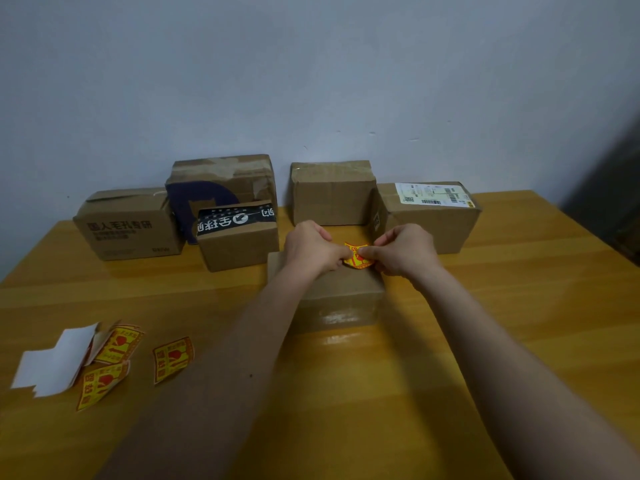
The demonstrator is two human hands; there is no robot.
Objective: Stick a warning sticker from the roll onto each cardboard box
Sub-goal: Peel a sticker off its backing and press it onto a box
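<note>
Both hands, left hand point(308, 249) and right hand point(403, 251), pinch the curled sticker point(358, 258) over the nearest box point(332, 299) (backing state unclear), so it could fold onto itself and stick.

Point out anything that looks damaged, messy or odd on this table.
The tall box in the back row has torn, wrinkled tape on top. Three loose stickers and white backing paper lie scattered and curling at the table's left. The sticker both hands pinch is bent.
</note>
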